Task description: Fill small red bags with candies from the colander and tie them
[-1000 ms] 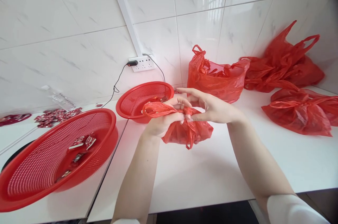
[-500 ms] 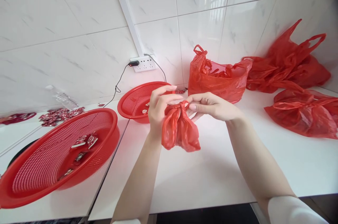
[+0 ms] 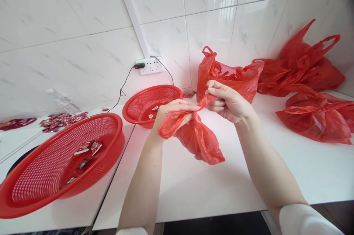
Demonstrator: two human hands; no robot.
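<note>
Head view: a red plastic carrier bag [image 3: 201, 142], gathered at its top, is held over a white worktop [image 3: 204, 194], the left hand [image 3: 174, 110] clasping its neck, the right hand [image 3: 231, 103] pinching one stretched end; a red perforated basket [image 3: 135, 106] stands beyond.

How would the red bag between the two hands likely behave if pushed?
The red bag would probably crumple, since its thin plastic is visibly creased. It seems unlikely to roll far, given its uneven shape. The narrow strip pinched in the right hand would likely bend easily.
</note>
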